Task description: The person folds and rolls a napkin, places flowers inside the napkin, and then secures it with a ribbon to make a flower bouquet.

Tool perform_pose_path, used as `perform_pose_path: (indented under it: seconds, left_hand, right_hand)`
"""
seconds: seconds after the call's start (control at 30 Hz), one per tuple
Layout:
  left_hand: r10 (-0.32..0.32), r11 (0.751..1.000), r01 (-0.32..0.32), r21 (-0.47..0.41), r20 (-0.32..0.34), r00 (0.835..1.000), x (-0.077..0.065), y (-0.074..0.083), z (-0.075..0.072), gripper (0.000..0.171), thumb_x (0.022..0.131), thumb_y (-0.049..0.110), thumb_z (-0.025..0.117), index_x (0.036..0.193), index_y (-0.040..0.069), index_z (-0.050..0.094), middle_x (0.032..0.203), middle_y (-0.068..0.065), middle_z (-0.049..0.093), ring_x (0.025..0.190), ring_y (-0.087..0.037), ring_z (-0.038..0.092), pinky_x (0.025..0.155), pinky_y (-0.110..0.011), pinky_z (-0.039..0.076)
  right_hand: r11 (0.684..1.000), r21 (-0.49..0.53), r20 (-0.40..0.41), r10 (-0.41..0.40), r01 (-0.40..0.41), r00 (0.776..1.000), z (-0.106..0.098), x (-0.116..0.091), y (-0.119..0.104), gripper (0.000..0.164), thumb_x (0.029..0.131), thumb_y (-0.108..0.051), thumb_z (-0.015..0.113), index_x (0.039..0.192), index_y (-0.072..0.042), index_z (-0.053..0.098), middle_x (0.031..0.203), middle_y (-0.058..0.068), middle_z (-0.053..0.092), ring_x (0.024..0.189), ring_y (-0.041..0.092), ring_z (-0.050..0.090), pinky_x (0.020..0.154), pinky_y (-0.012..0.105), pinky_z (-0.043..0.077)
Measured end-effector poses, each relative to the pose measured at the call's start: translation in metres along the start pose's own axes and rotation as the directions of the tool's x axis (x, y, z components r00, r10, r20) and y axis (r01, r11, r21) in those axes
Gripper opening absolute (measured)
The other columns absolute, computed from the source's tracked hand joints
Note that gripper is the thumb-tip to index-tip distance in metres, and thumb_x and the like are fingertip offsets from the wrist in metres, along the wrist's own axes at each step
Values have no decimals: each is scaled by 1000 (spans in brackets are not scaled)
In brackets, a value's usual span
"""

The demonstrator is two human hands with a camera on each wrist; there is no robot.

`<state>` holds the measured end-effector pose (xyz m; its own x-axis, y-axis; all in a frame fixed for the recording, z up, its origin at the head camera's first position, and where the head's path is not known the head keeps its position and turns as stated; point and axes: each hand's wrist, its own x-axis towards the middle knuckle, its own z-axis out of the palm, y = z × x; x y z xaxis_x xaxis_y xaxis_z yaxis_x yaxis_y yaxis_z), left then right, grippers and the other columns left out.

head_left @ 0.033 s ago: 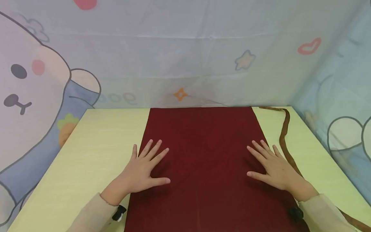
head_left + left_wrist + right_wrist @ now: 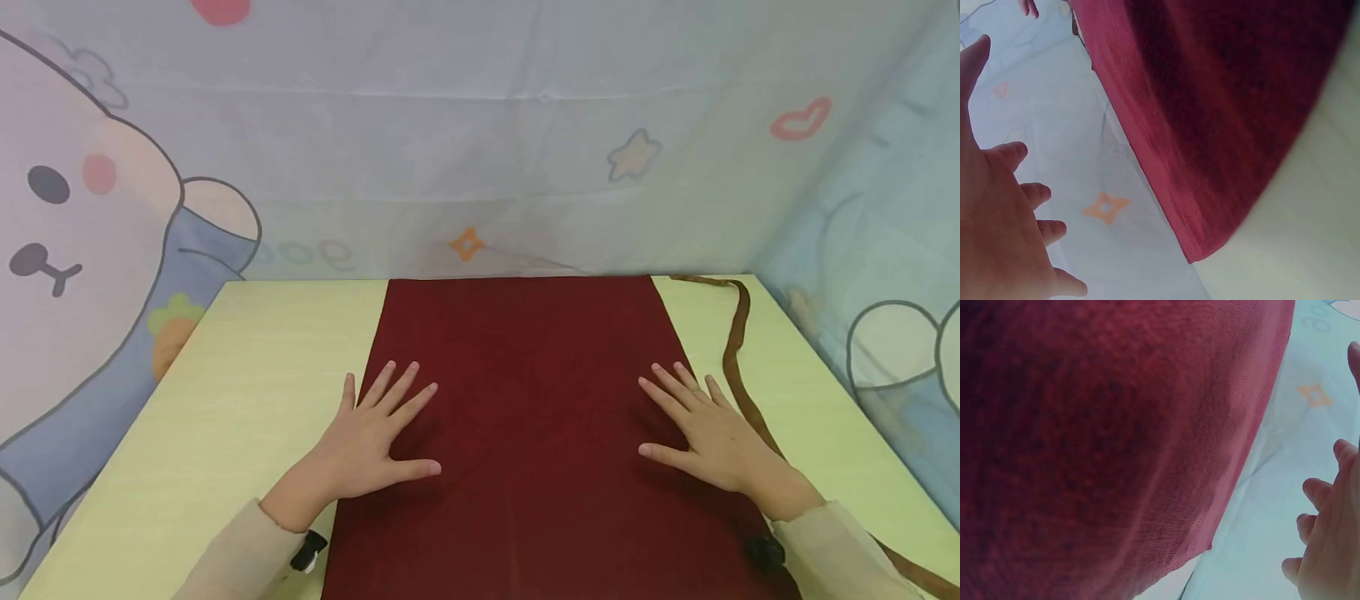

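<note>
A dark red cloth (image 2: 525,375) lies spread flat down the middle of the pale yellow table (image 2: 247,392). Over its left edge is my left hand (image 2: 365,446), palm down with fingers spread and nothing in its grasp. My right hand (image 2: 716,437) mirrors it over the cloth's right edge, fingers also straight and apart. Shadows fall on the cloth beside both hands. The left wrist view shows the spread fingers and a far corner of the cloth (image 2: 1191,231). From the right wrist, part of the right hand (image 2: 1329,544) appears beside the cloth's woven surface.
A narrow brown strip of fabric (image 2: 737,342) runs along the table's right side, passing behind the right hand and forearm. A printed curtain (image 2: 450,142) with a cartoon bear hangs at the table's back and sides. A small black device (image 2: 307,552) sits at the left wrist.
</note>
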<state>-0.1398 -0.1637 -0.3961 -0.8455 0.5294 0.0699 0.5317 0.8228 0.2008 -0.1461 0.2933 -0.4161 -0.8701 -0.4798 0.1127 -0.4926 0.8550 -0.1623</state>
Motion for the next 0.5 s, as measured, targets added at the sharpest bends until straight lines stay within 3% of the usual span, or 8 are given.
perform_pose_path:
  seconds: [0.27,0.4,0.5]
  left_hand:
    - [21,1000,-21,-4,-40,999,-1,5,1,90,82,72,54,153,23,29,161,-6,13,147,-36,7,106,-72,0]
    - [37,999,-39,-22,-78,996,-4,16,-1,86,84,67,56,152,22,30,161,-5,17,147,-33,11,107,-70,4]
    - [65,996,-71,-47,-128,990,-7,30,-1,83,85,62,60,152,21,32,160,-3,20,147,-30,16,109,-67,9]
  right_hand:
    - [1000,-1,-22,-3,3,1000,-1,-4,1,82,89,-54,60,153,-16,26,158,14,23,147,37,11,115,57,3]
    - [999,22,-86,-27,29,996,-6,-7,-3,77,89,-48,63,151,-15,32,156,12,28,147,33,13,115,56,9]
    - [997,35,-151,-61,67,987,-11,-10,-8,73,87,-41,69,146,-11,40,152,13,35,144,34,23,113,55,18]
